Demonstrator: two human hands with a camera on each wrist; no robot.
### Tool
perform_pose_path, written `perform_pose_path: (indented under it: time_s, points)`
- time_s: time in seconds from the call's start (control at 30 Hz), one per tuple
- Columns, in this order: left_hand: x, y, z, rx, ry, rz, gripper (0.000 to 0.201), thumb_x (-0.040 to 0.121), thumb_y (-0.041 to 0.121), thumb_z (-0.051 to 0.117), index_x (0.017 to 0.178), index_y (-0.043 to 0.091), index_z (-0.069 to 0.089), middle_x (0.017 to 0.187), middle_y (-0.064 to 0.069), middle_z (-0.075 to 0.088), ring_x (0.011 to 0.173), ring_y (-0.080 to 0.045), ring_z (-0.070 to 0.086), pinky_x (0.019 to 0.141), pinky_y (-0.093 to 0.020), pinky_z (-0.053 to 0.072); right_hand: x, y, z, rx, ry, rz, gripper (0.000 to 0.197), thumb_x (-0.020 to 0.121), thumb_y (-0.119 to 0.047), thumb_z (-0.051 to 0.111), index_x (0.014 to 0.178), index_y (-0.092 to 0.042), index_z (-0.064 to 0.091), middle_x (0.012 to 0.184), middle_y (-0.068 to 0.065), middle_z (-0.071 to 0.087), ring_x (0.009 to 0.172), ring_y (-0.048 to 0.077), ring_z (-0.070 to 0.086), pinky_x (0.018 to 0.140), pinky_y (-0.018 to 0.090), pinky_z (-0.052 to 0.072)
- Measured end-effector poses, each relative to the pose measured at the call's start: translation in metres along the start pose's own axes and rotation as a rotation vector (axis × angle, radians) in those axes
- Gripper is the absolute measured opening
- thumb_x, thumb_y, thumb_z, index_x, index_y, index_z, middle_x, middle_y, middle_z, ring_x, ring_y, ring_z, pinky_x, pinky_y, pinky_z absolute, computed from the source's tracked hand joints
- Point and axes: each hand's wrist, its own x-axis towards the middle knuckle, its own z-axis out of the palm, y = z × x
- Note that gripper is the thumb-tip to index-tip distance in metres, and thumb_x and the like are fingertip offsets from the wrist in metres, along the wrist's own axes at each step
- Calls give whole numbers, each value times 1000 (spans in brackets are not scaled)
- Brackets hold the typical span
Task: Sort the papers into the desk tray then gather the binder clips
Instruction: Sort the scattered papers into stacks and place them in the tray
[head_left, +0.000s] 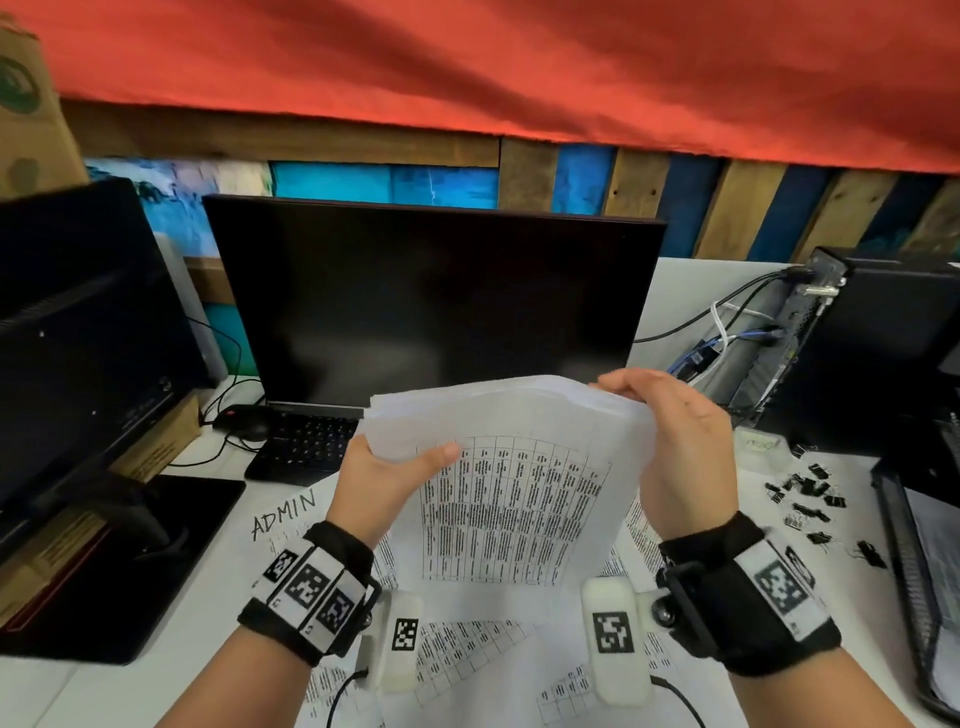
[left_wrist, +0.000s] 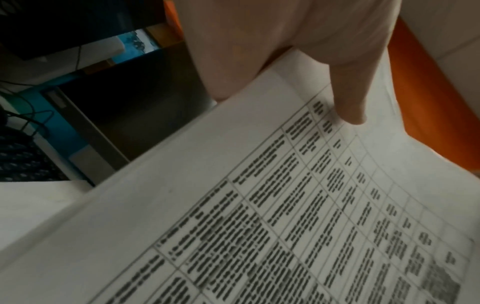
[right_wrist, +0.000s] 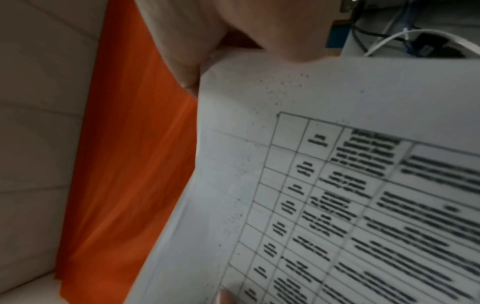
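A stack of printed papers (head_left: 511, 483) with tables stands upright above the desk, held by both hands. My left hand (head_left: 387, 475) grips its left edge, thumb across the front sheet (left_wrist: 285, 195). My right hand (head_left: 675, 441) curls over the top right corner and side of the stack (right_wrist: 337, 185). More printed sheets (head_left: 467, 660) lie spread on the desk beneath, one marked ADMIN (head_left: 283, 512). Several black binder clips (head_left: 810, 493) are scattered on the desk at the right. A black mesh desk tray (head_left: 906, 561) with paper in it sits at the far right edge.
A dark monitor (head_left: 431, 301) and black keyboard (head_left: 304, 444) stand behind the stack. A second monitor (head_left: 78, 338) on boxes is at the left. A black computer tower (head_left: 883, 353) with cables is at the back right. A small clear box (head_left: 761, 444) sits near the clips.
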Motion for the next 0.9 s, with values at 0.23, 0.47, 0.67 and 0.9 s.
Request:
perform_pose_path:
  time_s: [0.23,0.47,0.67,0.9]
  points:
    - [-3,8,4,-91,90,48,23,61,13,83,79,23,73,86,4,76,87,-16,71,81,-31,58,-26,38,-18,-91,-264,125,51,51,-45,84,98,-34,68,96,-7,73,90,9,69,75,26,56]
    - [-9,-12,6,3,89,-147,27,65,2,77,79,24,68,74,11,75,74,-3,70,78,-27,56,-33,71,-19,-154,-50,396,25,55,-35,82,79,-36,75,86,-9,76,89,11,70,95,47,50]
    - [-25,-55,14,218,107,-577,68,69,12,79,125,4,41,113,-1,53,111,-19,49,105,-38,35,-42,110,-24,-348,-79,712,91,65,-30,82,137,-4,33,138,11,49,126,29,47,109,44,35]
    - [-40,-78,14,448,-10,-683,46,83,26,66,119,4,48,98,-15,63,87,-26,62,87,-39,52,-52,138,-29,-361,36,793,54,78,-27,73,122,-3,51,124,14,60,116,32,56,102,44,43]
